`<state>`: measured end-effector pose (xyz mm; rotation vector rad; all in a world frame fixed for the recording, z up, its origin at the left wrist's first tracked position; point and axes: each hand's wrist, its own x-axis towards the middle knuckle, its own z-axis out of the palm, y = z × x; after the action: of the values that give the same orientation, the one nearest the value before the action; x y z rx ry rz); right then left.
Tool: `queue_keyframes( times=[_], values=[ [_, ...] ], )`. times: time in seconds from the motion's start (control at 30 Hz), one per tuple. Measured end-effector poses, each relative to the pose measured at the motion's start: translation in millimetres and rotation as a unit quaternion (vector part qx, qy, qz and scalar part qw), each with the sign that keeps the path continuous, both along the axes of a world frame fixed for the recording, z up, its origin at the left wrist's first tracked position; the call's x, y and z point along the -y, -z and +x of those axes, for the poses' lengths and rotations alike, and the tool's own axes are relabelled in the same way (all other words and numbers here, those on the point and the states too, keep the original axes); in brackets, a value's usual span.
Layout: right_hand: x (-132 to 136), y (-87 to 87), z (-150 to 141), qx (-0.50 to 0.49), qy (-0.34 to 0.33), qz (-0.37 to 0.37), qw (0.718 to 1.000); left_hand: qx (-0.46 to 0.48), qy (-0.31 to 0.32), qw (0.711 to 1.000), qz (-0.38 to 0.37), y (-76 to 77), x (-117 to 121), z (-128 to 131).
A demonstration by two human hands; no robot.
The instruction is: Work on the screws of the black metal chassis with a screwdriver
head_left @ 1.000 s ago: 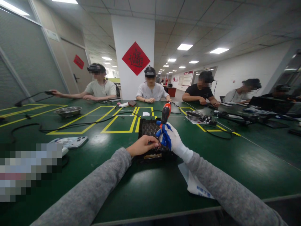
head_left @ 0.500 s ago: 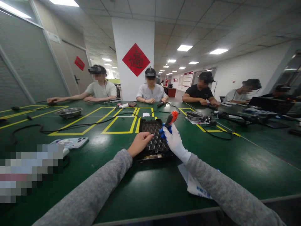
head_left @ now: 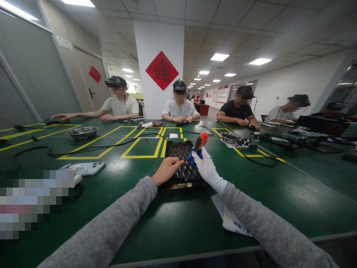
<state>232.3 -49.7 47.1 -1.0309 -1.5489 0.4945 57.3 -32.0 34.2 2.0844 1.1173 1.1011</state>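
In front of me on the green table [head_left: 134,227] lies a black rectangular tray-like part [head_left: 178,149] with rows of small bright pieces inside. My left hand [head_left: 167,170], bare, is over its left side with curled fingers close to the rows; whether something small is pinched there is hidden. A white glove with blue fingertips covers my right hand [head_left: 205,165]. It is closed around a screwdriver [head_left: 202,140] with a red and black handle, held tilted with the handle end up. The screwdriver's tip is not clearly visible among the rows.
A metal bowl [head_left: 82,132] stands on the left and another bowl [head_left: 231,137] on the right. A phone [head_left: 89,168] lies left of my arm, a white plastic bag [head_left: 234,225] under my right sleeve. Black cables [head_left: 111,144] cross the table. Several people sit opposite.
The screwdriver and my right hand have shifted slightly left and down. My left hand has moved very little. Across the table, the person on the left has stretched an arm further left.
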Motion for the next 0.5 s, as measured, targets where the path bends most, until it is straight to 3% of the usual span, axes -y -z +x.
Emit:
queue_keyframes(
  times=[0.5],
  values=[
    [1.4, -1.7, 0.0, -0.064, -0.054, -0.007, 0.996, -0.011, 0.01, 1.0, 0.009, -1.2, 1.1, 0.3]
  ],
)
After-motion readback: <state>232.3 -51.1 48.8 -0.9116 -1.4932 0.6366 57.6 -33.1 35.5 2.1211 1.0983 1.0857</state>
